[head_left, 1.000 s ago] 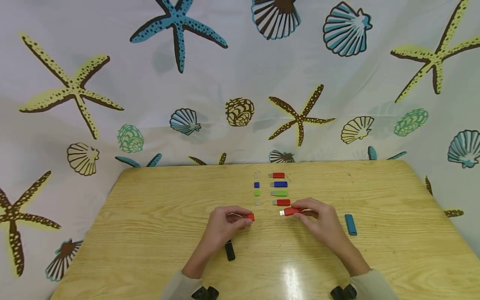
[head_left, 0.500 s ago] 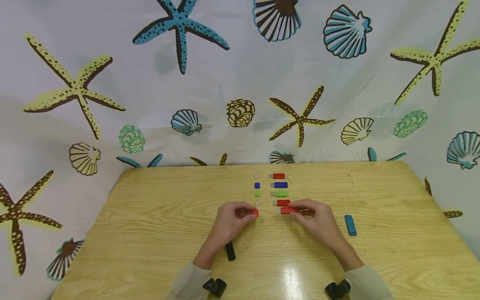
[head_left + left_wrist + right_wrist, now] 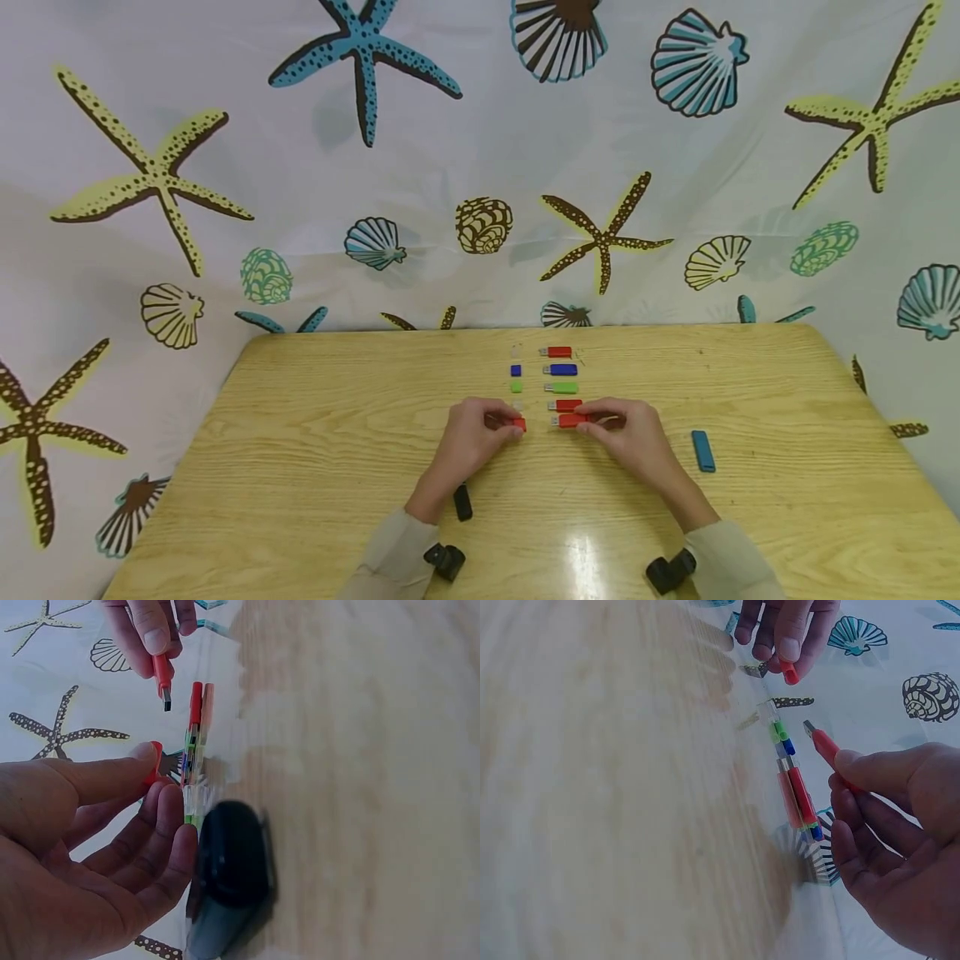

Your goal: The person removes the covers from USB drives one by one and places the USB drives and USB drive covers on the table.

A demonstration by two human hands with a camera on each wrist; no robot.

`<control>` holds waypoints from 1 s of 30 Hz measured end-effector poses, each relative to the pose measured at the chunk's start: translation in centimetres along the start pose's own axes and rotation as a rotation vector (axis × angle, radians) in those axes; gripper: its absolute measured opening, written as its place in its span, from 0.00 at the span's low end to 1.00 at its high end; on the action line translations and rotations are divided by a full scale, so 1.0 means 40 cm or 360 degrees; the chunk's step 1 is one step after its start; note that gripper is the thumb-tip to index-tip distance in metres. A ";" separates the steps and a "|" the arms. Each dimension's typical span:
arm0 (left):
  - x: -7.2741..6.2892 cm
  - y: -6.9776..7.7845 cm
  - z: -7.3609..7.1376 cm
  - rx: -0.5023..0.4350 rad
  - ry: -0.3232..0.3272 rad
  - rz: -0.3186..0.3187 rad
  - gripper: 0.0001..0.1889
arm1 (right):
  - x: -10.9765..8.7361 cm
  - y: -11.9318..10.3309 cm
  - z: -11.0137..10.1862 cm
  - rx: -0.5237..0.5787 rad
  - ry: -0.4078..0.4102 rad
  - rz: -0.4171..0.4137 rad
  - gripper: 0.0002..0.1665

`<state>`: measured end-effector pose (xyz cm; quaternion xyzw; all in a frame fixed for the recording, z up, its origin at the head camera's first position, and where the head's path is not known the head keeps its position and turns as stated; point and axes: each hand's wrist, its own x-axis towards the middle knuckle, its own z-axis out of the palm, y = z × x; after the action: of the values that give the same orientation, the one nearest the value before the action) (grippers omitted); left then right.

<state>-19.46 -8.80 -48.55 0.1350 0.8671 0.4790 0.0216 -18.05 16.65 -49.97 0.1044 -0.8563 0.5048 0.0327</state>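
Observation:
Between thumb and fingers, my left hand (image 3: 477, 433) pinches a small red cap (image 3: 154, 761). My right hand (image 3: 626, 429) grips the rear of a red USB flash drive (image 3: 826, 748), its bare metal plug pointing left at the cap. A gap separates plug and cap. Just beyond the held drive lies another red USB drive (image 3: 567, 406); farther back are a green one (image 3: 562, 387), a blue one (image 3: 562, 370) and a red one (image 3: 559, 352). Left of them runs a column of caps, including a green cap (image 3: 516, 387), a blue cap (image 3: 515, 371) and a clear cap (image 3: 517, 351).
A black stick (image 3: 463, 503) lies beside my left forearm, partly hidden by it. To the right of my right hand is a teal stick (image 3: 703, 451). Behind the wooden table (image 3: 315, 417) hangs a cloth (image 3: 420, 175) printed with shells and starfish.
My left hand has moved right and slightly away from me with the red cap. My right hand has shifted slightly left with the drive, narrowing the gap between the two pieces.

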 end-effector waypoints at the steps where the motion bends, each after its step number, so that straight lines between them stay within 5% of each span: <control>1: 0.002 0.000 0.002 0.0000 -0.0002 -0.0004 0.05 | 0.001 0.000 0.000 -0.0008 -0.0002 0.0009 0.10; 30: 0.026 0.018 0.028 0.0323 -0.0001 -0.0144 0.04 | 0.023 -0.001 0.016 -0.0181 -0.0059 0.0096 0.09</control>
<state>-20.13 -7.24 -48.46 0.0975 0.9163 0.3873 0.0296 -18.91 15.93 -50.09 0.0860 -0.8868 0.4541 0.0074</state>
